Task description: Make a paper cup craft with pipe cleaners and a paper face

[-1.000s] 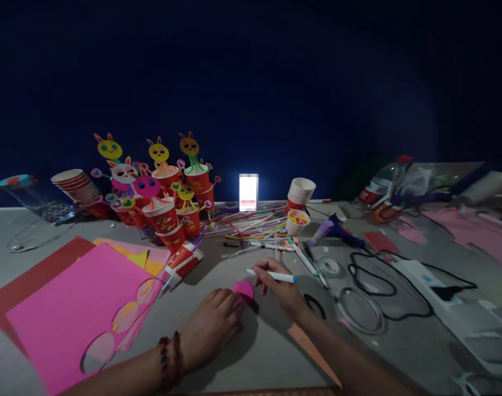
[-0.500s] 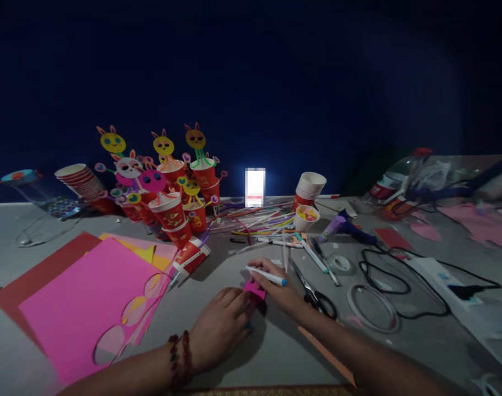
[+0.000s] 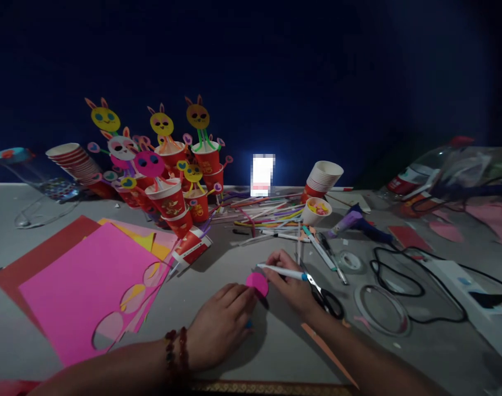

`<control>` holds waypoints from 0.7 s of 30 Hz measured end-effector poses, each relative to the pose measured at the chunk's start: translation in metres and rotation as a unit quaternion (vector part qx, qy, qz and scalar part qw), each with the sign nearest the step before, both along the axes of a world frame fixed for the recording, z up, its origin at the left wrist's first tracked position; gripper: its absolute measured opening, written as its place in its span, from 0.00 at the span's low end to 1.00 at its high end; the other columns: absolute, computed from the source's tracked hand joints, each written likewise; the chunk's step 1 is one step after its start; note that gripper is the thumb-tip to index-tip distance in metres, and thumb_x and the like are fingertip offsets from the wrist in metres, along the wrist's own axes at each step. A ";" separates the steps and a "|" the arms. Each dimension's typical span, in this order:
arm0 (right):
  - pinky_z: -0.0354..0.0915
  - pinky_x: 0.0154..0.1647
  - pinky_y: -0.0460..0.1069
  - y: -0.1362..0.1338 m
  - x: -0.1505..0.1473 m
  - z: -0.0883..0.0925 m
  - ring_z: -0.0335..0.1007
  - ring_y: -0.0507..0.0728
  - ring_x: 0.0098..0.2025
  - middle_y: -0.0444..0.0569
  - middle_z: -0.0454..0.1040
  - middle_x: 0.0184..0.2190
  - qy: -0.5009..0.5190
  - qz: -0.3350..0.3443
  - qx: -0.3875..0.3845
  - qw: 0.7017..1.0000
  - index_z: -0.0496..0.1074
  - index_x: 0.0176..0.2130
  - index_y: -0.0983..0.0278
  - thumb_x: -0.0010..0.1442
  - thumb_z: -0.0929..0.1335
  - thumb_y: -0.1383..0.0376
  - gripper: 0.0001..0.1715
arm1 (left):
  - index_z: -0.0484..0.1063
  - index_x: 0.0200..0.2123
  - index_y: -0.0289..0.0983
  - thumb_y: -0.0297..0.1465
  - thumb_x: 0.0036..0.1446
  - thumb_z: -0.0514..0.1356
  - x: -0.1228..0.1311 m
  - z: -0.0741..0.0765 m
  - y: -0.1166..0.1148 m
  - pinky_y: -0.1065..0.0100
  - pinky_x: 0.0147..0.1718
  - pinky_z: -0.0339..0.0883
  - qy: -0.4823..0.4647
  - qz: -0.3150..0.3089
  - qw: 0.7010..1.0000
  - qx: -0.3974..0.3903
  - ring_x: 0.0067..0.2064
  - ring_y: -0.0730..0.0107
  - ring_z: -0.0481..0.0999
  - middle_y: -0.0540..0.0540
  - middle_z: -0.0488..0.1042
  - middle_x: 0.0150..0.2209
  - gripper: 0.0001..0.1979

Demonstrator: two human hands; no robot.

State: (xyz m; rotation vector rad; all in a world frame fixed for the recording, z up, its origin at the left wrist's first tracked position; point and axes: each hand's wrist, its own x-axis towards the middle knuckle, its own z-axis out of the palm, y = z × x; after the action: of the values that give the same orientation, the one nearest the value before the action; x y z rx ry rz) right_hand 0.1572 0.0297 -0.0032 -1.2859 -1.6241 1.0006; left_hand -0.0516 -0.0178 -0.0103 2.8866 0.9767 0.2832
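Observation:
A small round pink paper disc (image 3: 257,284) is at the fingertips of my left hand (image 3: 225,319), which is closed on its lower left edge. Something small and blue, perhaps a marker cap (image 3: 249,324), peeks out below the fingers of that hand. My right hand (image 3: 287,280) grips a white marker with a blue end (image 3: 286,271), its tip pointing left just above the disc. Beside the right wrist lie black-handled scissors (image 3: 327,300), partly covered by that hand.
Pink paper sheets with round cut-outs (image 3: 89,280) lie at left. Behind them stand red paper cups with rabbit figures (image 3: 168,198). Pipe cleaners (image 3: 271,214), a cup of small bits (image 3: 317,212), tape rolls (image 3: 382,309), a black cord (image 3: 432,318) and a bottle (image 3: 416,176) spread rightward.
The pink disc now shows its flat round face, where before it looked bent and partly covered. My right hand has shifted a little right and up with the marker. The view has tilted slightly.

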 end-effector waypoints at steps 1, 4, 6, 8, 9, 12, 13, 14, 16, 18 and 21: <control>0.61 0.28 0.46 0.000 -0.001 0.001 0.65 0.53 0.27 0.41 0.68 0.25 -0.004 0.014 0.005 1.000 0.65 0.33 0.60 0.59 0.66 0.63 0.05 | 0.64 0.60 0.32 0.43 0.61 0.60 0.000 -0.001 0.000 0.59 0.62 0.57 0.003 -0.002 1.000 -0.001 0.60 0.56 0.65 0.41 0.68 0.59 0.29; 0.60 0.27 0.46 0.000 -0.004 0.000 0.65 0.52 0.26 0.41 0.69 0.25 0.002 0.062 0.006 0.998 0.66 0.32 0.61 0.57 0.66 0.65 0.02 | 0.65 0.59 0.32 0.44 0.63 0.59 0.001 -0.002 0.001 0.59 0.64 0.54 0.010 -0.007 1.000 0.003 0.61 0.56 0.63 0.41 0.68 0.60 0.28; 0.59 0.27 0.46 0.001 -0.005 -0.002 0.64 0.52 0.25 0.41 0.69 0.24 0.005 0.073 0.009 0.997 0.67 0.31 0.61 0.56 0.66 0.65 0.02 | 0.64 0.60 0.32 0.44 0.64 0.57 0.001 -0.001 0.001 0.59 0.63 0.54 0.016 -0.005 1.000 0.007 0.61 0.56 0.63 0.42 0.68 0.60 0.28; 0.58 0.26 0.46 0.003 -0.003 -0.003 0.63 0.52 0.25 0.41 0.67 0.22 -0.007 0.064 0.021 0.998 0.66 0.28 0.61 0.54 0.66 0.66 0.03 | 0.63 0.61 0.32 0.44 0.65 0.55 0.000 -0.001 0.001 0.58 0.63 0.55 0.024 -0.008 1.000 0.008 0.62 0.56 0.63 0.42 0.66 0.61 0.28; 0.57 0.26 0.46 0.003 -0.002 -0.003 0.62 0.52 0.24 0.41 0.67 0.21 -0.015 0.057 0.027 0.998 0.66 0.27 0.61 0.53 0.65 0.66 0.04 | 0.63 0.61 0.32 0.44 0.66 0.54 0.000 -0.001 0.001 0.58 0.63 0.55 0.027 -0.012 1.000 0.008 0.62 0.56 0.62 0.41 0.66 0.62 0.28; 0.56 0.25 0.46 0.004 0.000 -0.003 0.60 0.52 0.23 0.40 0.64 0.20 -0.027 0.050 0.036 0.998 0.65 0.24 0.61 0.54 0.64 0.66 0.07 | 0.63 0.61 0.32 0.40 0.68 0.52 -0.001 -0.001 0.000 0.57 0.63 0.54 0.024 -0.020 1.000 0.005 0.63 0.57 0.61 0.42 0.65 0.62 0.25; 0.56 0.25 0.46 0.005 0.000 -0.002 0.60 0.52 0.23 0.41 0.64 0.20 -0.027 0.052 0.038 0.998 0.65 0.24 0.61 0.54 0.64 0.66 0.07 | 0.63 0.61 0.32 0.39 0.68 0.52 -0.001 -0.001 0.000 0.57 0.62 0.54 0.023 -0.020 1.000 0.002 0.63 0.57 0.61 0.42 0.65 0.62 0.23; 0.56 0.26 0.47 0.004 -0.001 -0.002 0.60 0.52 0.24 0.41 0.65 0.20 -0.026 0.054 0.037 0.998 0.65 0.24 0.61 0.54 0.64 0.66 0.07 | 0.64 0.60 0.32 0.38 0.68 0.52 -0.001 0.000 0.000 0.57 0.62 0.54 0.023 -0.021 1.000 -0.002 0.63 0.57 0.61 0.42 0.65 0.62 0.22; 0.56 0.25 0.46 0.004 -0.002 -0.003 0.61 0.52 0.24 0.41 0.66 0.21 -0.019 0.054 0.030 0.998 0.66 0.26 0.61 0.55 0.65 0.66 0.06 | 0.65 0.59 0.32 0.39 0.68 0.52 -0.001 0.001 0.001 0.57 0.62 0.54 0.023 -0.022 0.999 -0.009 0.63 0.56 0.61 0.42 0.65 0.62 0.22; 0.56 0.24 0.46 0.004 -0.003 -0.004 0.61 0.52 0.23 0.41 0.67 0.22 -0.013 0.051 0.018 0.998 0.66 0.28 0.61 0.56 0.66 0.65 0.04 | 0.65 0.59 0.32 0.39 0.68 0.52 -0.001 0.003 0.001 0.56 0.62 0.54 0.025 -0.024 0.999 -0.017 0.63 0.56 0.61 0.42 0.65 0.62 0.22; 0.57 0.24 0.47 0.004 -0.002 -0.005 0.61 0.52 0.23 0.41 0.66 0.21 -0.016 0.042 0.024 0.999 0.66 0.27 0.60 0.55 0.66 0.66 0.05 | 0.64 0.60 0.32 0.39 0.68 0.52 -0.002 0.005 0.002 0.56 0.62 0.53 0.029 -0.022 0.999 -0.027 0.64 0.56 0.60 0.41 0.65 0.62 0.23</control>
State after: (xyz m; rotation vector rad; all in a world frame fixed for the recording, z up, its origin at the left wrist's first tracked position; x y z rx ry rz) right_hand 0.1547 0.0338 -0.0085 -1.2158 -1.7292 0.9890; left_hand -0.0533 -0.0155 -0.0056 2.8795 0.9127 0.1674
